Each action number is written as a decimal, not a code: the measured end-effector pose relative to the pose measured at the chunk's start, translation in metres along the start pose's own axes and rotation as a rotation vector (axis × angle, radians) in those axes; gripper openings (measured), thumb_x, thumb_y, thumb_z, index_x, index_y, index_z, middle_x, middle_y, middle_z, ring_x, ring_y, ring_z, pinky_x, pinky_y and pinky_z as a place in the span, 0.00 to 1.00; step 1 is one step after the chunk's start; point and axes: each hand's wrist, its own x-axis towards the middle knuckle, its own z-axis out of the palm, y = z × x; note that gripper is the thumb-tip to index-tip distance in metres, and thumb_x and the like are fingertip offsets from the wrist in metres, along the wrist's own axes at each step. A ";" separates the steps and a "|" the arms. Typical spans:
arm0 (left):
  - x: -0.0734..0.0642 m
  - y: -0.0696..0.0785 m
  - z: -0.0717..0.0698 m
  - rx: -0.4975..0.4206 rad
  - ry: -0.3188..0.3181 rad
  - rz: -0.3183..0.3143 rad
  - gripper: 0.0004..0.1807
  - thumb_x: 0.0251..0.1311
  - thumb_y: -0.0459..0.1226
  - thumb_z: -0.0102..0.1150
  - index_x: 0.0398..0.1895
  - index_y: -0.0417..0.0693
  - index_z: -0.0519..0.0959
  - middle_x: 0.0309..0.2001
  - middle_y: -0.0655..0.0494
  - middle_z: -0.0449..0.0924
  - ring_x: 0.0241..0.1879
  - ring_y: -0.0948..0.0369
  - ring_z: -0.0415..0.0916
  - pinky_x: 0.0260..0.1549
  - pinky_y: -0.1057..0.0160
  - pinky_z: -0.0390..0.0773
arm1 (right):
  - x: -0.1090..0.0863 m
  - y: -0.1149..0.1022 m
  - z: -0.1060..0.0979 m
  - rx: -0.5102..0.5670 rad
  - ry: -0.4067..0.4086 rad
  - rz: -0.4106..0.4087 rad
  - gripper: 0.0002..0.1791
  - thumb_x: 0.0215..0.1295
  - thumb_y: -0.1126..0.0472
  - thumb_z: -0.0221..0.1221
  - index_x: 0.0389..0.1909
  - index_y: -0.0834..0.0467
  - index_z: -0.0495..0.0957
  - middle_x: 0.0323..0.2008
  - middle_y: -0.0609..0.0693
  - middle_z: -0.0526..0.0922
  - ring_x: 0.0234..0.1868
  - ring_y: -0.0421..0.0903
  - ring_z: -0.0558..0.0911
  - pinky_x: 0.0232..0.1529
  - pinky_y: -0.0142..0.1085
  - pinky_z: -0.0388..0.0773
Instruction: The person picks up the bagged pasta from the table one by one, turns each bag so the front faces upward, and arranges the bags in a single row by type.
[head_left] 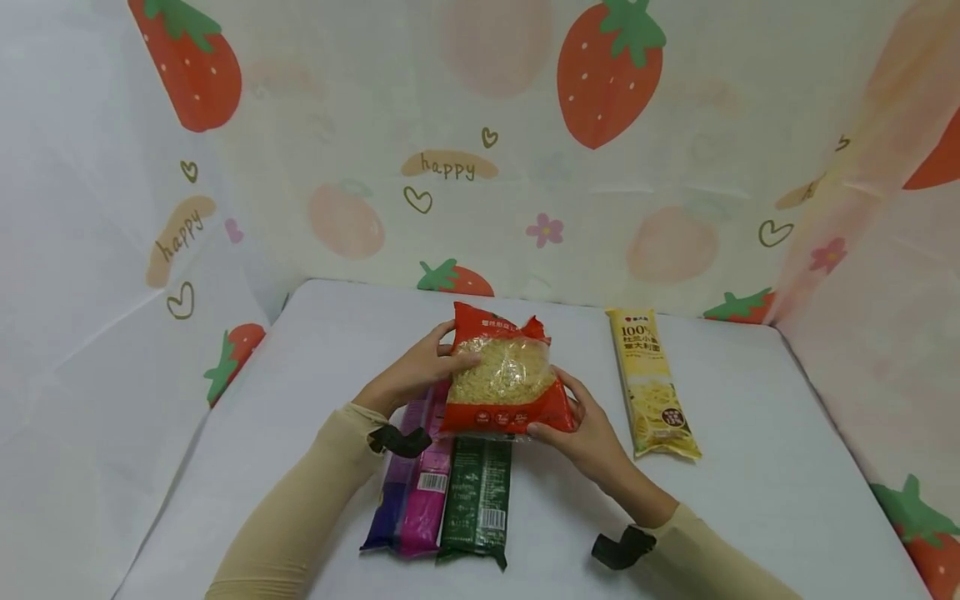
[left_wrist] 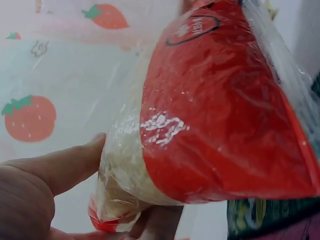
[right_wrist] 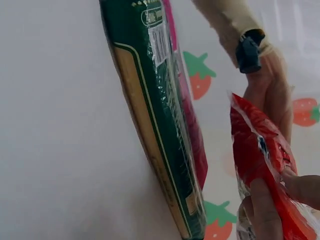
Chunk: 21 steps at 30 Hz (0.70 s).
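Both hands hold a red bag of pasta (head_left: 504, 379) with a clear window showing small pale pieces. My left hand (head_left: 420, 367) grips its left side, thumb across the front. At the lower right corner my right hand (head_left: 588, 429) pinches the bag, thumb in front and fingers behind. In the left wrist view the bag (left_wrist: 215, 110) is seen close up, fingers under it. Below the bag lie a green pasta packet (head_left: 477, 500) and a purple and pink packet (head_left: 412, 500), side by side, their far ends hidden behind the bag.
To the right on the white table (head_left: 750, 417) lies a long yellow pasta packet (head_left: 651, 383), slightly slanted. A strawberry-printed cloth (head_left: 525, 192) stands as a wall behind the table and along its sides.
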 end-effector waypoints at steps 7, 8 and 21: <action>0.008 -0.001 -0.022 -0.062 0.062 -0.001 0.53 0.75 0.46 0.67 0.88 0.46 0.41 0.77 0.31 0.63 0.70 0.40 0.73 0.71 0.40 0.73 | 0.030 -0.009 0.011 -0.022 -0.026 -0.045 0.51 0.68 0.62 0.74 0.86 0.48 0.56 0.75 0.61 0.73 0.71 0.60 0.77 0.58 0.45 0.86; 0.009 -0.001 -0.025 -0.066 0.070 0.000 0.52 0.75 0.46 0.66 0.88 0.46 0.41 0.77 0.31 0.62 0.70 0.40 0.72 0.71 0.40 0.72 | 0.034 -0.011 0.013 -0.024 -0.034 -0.047 0.51 0.68 0.62 0.74 0.86 0.48 0.56 0.76 0.60 0.72 0.71 0.60 0.77 0.59 0.46 0.86; 0.029 -0.004 -0.065 -0.064 0.026 0.023 0.53 0.74 0.38 0.65 0.89 0.43 0.40 0.83 0.35 0.54 0.78 0.41 0.62 0.77 0.41 0.63 | 0.082 -0.019 0.034 -0.078 -0.087 -0.054 0.50 0.71 0.60 0.72 0.86 0.49 0.53 0.77 0.59 0.71 0.73 0.59 0.76 0.66 0.53 0.81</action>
